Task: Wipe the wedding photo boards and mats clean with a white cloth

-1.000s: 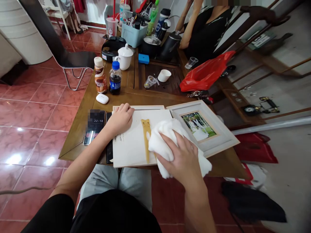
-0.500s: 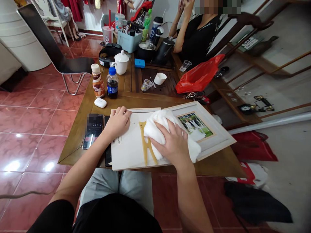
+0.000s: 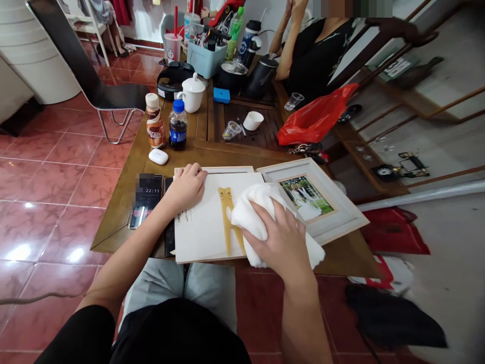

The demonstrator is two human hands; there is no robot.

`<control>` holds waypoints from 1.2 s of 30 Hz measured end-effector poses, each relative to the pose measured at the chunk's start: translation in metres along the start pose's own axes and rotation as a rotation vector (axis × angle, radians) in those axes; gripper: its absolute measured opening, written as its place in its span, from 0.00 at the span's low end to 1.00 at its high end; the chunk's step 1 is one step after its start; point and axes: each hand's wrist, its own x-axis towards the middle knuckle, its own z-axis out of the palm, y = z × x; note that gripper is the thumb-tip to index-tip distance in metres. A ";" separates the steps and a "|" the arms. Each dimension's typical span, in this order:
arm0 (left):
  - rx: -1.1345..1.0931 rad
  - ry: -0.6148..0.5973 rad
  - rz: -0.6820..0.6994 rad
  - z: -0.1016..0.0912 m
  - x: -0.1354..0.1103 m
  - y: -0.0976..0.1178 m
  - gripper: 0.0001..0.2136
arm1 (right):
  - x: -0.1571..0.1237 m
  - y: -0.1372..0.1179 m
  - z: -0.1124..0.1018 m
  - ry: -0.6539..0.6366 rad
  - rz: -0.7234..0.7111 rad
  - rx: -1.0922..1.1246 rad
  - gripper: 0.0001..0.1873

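A white picture frame lies face down (image 3: 204,227) on the wooden table (image 3: 125,197), its yellow-brown stand (image 3: 227,217) showing on the back. My left hand (image 3: 187,187) is curled over its upper left corner and presses it down. My right hand (image 3: 282,240) presses a crumpled white cloth (image 3: 252,212) onto the frame's right part, fingers wrapped over the cloth. A second white frame (image 3: 322,222) with a photo (image 3: 306,197) of two people lies face up just to the right, touching the cloth.
A phone (image 3: 146,197) lies left of the frame, with a white earbud case (image 3: 158,156) and two bottles (image 3: 178,126) behind. Further back stand a white teapot (image 3: 192,93), cups, a kettle (image 3: 261,76), a red plastic bag (image 3: 314,119). Another person sits across the table.
My right hand has slid the cloth back down and toward me over the frame, after pushing it up half a second ago. My left hand has stayed on the corner.
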 end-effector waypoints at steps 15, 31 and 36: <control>0.012 0.013 -0.027 0.000 -0.001 0.001 0.17 | 0.032 0.002 0.011 0.034 -0.042 0.016 0.31; 0.013 -0.038 -0.024 0.001 0.000 0.000 0.16 | 0.014 0.009 0.011 0.089 -0.060 0.236 0.25; 0.043 -0.060 -0.021 -0.001 0.000 0.001 0.16 | 0.046 -0.019 0.012 -0.008 -0.123 0.145 0.28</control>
